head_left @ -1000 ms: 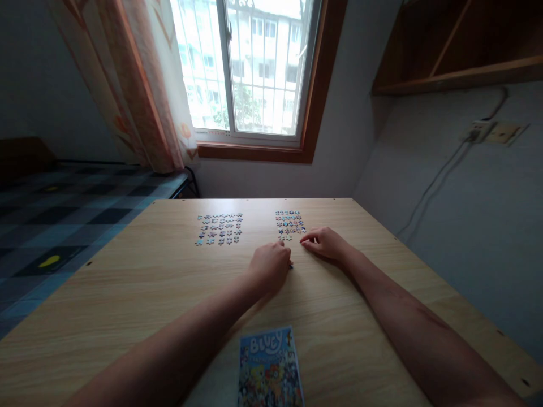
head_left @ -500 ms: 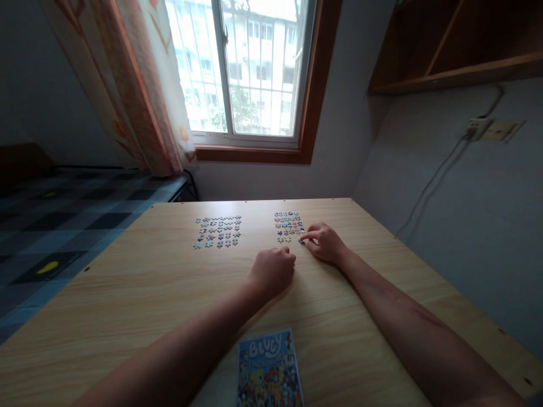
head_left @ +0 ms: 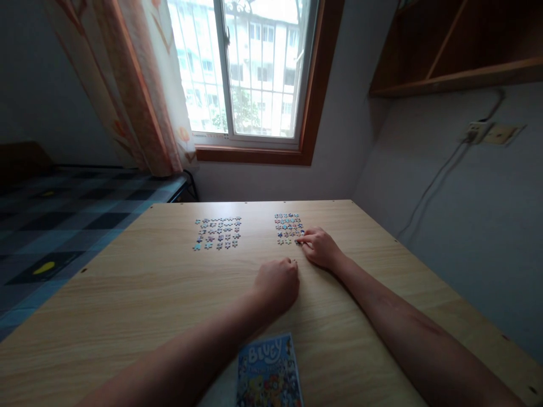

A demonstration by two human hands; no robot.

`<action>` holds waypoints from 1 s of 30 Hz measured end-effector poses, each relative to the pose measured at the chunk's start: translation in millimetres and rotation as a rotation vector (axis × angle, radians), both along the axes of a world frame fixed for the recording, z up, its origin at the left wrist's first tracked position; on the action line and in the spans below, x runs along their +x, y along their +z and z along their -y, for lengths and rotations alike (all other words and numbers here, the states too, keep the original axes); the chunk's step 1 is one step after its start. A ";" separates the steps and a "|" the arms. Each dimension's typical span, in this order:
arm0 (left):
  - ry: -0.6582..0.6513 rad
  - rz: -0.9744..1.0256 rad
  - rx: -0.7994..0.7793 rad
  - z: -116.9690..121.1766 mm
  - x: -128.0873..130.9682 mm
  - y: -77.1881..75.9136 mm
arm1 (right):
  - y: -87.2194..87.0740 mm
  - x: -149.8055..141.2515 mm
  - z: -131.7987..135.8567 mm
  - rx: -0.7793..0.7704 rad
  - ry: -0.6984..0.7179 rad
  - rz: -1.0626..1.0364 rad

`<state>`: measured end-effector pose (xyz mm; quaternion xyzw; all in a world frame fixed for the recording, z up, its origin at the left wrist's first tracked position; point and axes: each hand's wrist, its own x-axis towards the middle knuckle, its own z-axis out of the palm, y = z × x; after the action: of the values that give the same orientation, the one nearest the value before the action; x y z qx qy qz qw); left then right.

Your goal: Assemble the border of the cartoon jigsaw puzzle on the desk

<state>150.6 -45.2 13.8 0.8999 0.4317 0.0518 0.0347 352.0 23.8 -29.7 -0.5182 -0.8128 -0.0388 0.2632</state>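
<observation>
From my end, the relation I watch most is between my right hand (head_left: 319,247) and the nearest row of the right-hand group of jigsaw pieces (head_left: 284,227). That row runs left to right across the table (head_left: 169,294), and the hand comes at it from the right, fingers pointing left, almost in line with it. The fingertips touch a small piece (head_left: 297,242) at the row's right end; they are drawn close together, but at this size I cannot tell whether they pinch it or only press on it. The piece's own long axis is too small to read. My left hand (head_left: 278,285) is on the near side of the same group, apart from the row, with its back to me and its fingers curled under; I cannot tell how tightly they close or whether they hold anything. So the right hand is the nearer one to that row's end. The other group of pieces (head_left: 219,230) lies well off to the left, more loosely spaced, and the Bluey picture (head_left: 269,370) lies nearest my body, beside the left forearm.
</observation>
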 end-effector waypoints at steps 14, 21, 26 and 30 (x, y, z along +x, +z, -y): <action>0.032 0.030 0.023 -6.4 -3.0 -1.4 | 3.1 -10.4 5.2 -0.036 -0.050 0.008; 0.036 0.023 0.032 -10.6 -6.1 0.3 | 10.8 -10.5 13.6 0.058 0.007 -0.128; 0.081 0.082 0.008 -14.4 -8.4 -0.2 | 14.2 -10.7 22.6 -0.028 0.209 -0.142; 0.085 0.120 -0.044 -17.8 -9.2 0.5 | 18.2 -10.5 26.4 -0.132 0.290 -0.146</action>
<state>141.4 -27.4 14.3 0.8750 0.4677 0.0977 0.0780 341.4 -2.6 -11.5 -0.4129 -0.8587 0.0907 0.2896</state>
